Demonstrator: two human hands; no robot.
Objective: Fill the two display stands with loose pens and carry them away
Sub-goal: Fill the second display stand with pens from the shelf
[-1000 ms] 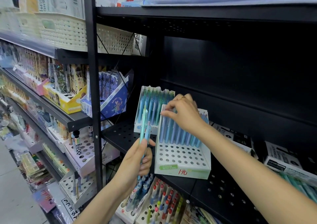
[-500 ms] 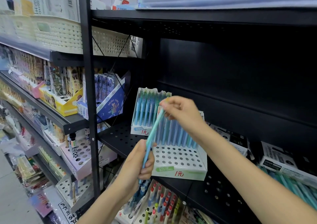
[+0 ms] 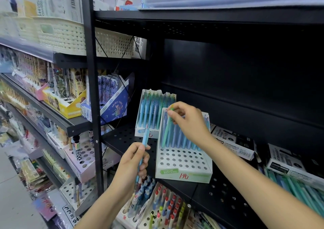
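Since half a second ago: right hand shifted with its teal pen from beside the left hand up over the front display stand; pen now steep, lower end among the back rows of that stand, green cap pinched at the fingertips. Grip of the right hand narrow, closed on the cap end of that pen. Left hand just left of the front stand, below its top edge, grip closed round a small bunch of light-blue pens pointing upward; exact number not clear.

Front stand white, perforated, standing on the black shelf; rear rows filled with blue and teal pens, front rows of holes bare, green label and red price mark on the front lip. Second display stand just behind and left of the front stand, touching or nearly so, full of blue and green pens. Right of the front stand, on the same shelf: black-and-white boxes, then loose teal pens lying at the far right edge. Below the front stand: lower stands with red- and yellow-capped pens. Far up and left of the front stand: cream woven baskets on the top shelf.
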